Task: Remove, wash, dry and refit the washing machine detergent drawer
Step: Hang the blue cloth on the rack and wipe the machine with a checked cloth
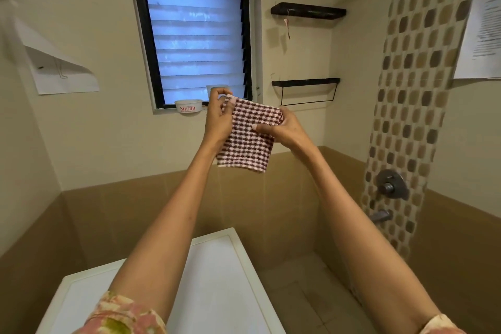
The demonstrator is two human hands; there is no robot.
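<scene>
The detergent drawer itself is not in view, so we cannot say where it lies or whether it is wet; what we hold is the checked cloth, red-brown and white, folded to a small rectangle that hangs flat below the fingers. The left hand pinches its upper left corner between thumb and curled fingers, and the right hand grips the upper right edge, with the thumb laid across the front of the fabric. We judge that this is the preparation for drying. To do it well we should keep both pinches on the top edge, pull the cloth gently apart so that a clean, flat face is ready, and not let the loose lower end drop. Far below the grip is the white top of the washing machine. Just behind the left hand, on the sill of the window, stands a small white tub.
</scene>
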